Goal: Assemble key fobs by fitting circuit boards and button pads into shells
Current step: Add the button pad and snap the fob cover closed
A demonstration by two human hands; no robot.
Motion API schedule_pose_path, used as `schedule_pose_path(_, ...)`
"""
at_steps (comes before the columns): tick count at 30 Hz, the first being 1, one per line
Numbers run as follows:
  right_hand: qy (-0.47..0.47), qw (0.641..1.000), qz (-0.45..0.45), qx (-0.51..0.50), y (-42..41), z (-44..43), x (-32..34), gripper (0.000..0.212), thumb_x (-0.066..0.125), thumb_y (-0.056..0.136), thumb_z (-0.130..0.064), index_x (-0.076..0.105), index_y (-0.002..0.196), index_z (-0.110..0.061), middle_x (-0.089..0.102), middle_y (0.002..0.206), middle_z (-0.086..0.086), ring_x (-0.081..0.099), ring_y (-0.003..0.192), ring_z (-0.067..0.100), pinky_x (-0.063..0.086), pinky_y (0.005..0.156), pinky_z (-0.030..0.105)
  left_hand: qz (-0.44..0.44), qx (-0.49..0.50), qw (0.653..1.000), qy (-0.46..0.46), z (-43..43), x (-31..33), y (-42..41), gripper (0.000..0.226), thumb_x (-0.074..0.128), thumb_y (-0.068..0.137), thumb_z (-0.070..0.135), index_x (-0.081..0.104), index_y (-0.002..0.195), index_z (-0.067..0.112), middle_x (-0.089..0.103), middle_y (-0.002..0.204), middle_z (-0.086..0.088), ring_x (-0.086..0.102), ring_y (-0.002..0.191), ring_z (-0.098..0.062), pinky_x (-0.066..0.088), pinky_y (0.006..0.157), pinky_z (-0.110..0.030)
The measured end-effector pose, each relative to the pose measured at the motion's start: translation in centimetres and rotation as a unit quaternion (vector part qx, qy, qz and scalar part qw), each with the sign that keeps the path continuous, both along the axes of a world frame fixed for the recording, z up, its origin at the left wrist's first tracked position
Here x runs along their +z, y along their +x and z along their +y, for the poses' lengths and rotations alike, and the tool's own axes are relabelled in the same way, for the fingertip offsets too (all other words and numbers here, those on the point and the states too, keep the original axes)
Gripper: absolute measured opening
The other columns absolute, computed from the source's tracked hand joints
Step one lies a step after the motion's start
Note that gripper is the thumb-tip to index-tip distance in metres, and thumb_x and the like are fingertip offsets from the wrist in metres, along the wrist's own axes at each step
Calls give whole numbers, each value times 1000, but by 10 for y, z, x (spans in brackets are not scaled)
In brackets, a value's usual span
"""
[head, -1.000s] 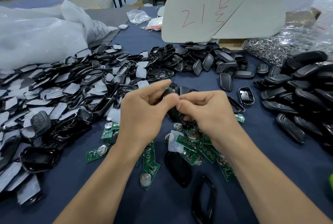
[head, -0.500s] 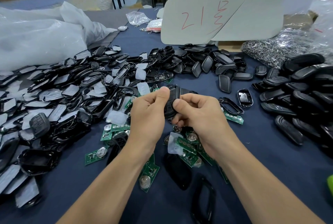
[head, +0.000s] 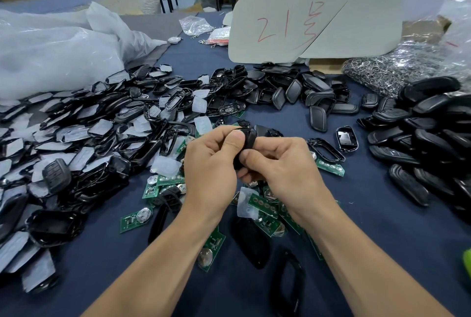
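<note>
Both hands meet over the middle of the blue table and hold one black key fob shell (head: pixel 248 138). My left hand (head: pixel 211 166) grips it from the left with the thumb pressed on its face. My right hand (head: pixel 283 166) pinches its lower edge with thumb and curled fingers. Most of the shell is hidden behind the fingers. Green circuit boards (head: pixel 265 210) with round coin cells lie scattered below the hands. A translucent button pad (head: pixel 167 166) lies just left of my left hand.
A big heap of black shell frames and pads (head: pixel 84 138) fills the left. Black fob covers (head: pixel 428 138) pile up at right, more shells (head: pixel 293 92) at the back. A grey card (head: pixel 316 18) stands behind; white plastic bags (head: pixel 56 54) lie far left. Loose shells (head: pixel 251 242) lie near.
Both hands have dropped a little toward me with the shell. My left forefinger, stretched out a second ago, is now curled, and the left thumb presses on the shell.
</note>
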State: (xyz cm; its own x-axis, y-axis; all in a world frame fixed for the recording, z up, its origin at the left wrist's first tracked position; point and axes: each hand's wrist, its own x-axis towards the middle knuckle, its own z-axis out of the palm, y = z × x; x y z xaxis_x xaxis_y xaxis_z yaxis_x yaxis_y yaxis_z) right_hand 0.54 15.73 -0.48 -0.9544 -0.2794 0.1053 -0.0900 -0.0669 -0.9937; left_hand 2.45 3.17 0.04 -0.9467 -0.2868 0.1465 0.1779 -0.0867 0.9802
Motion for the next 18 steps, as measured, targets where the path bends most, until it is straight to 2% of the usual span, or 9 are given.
schedule_pose_path(2,7,1000,8,-11,1,-1,-1,13,70,93,-1,82,93,-6,75,75,20,69,64,27,63,66,40,1,4,1000,2,0,-2,0,28,59,96,20,72,83,0,63,69,-30,54,53,-27,51,43,-32)
schedule_pose_path(4,13,1000,15,-16,3,-2,-2,14,69,94,-3,82,93,-8,75,74,18,70,64,31,64,67,44,4,3,1000,13,-1,-2,0,30,59,98,18,71,83,-4,57,67,-37,50,51,-28,48,43,-31)
schedule_pose_path(8,23,999,17,-21,3,-3,-5,15,68,95,-3,81,89,-9,76,73,15,72,64,28,64,66,40,-9,2,1000,26,-4,-3,-1,32,58,103,8,70,78,-8,53,60,-18,48,47,-23,45,42,-27)
schedule_pose_path(10,7,1000,2,-18,1,-4,-5,17,64,97,-1,80,93,-7,77,78,15,72,67,26,64,70,40,7,-1,1000,-6,-2,-1,-1,32,60,103,7,78,77,6,61,63,-16,55,51,-20,49,44,-27)
schedule_pose_path(12,-25,999,-32,-1,-4,-2,-3,21,58,100,2,77,102,-5,75,84,16,68,70,24,61,73,40,19,-16,999,-22,-2,3,-3,37,62,101,5,83,79,26,72,70,-5,62,59,-14,55,52,-25)
schedule_pose_path(13,-44,998,-52,12,-6,-1,-2,22,54,102,2,75,106,-4,71,84,16,64,69,22,58,70,36,13,-35,999,-12,-4,6,-4,38,62,100,3,85,83,29,75,74,-3,63,62,-15,57,56,-25)
schedule_pose_path(16,-85,988,-115,51,-12,9,5,26,46,106,-2,70,114,3,65,88,20,53,64,19,44,60,28,-38,-118,992,37,-14,9,-8,31,58,100,1,81,110,18,77,89,-12,65,69,-25,59,68,-33)
schedule_pose_path(18,-85,982,-147,79,-14,16,7,27,46,107,-4,67,116,9,62,94,26,47,69,27,40,59,29,-68,-184,979,57,-22,9,-10,35,60,96,3,72,127,13,77,112,-13,71,85,-25,59,79,-32)
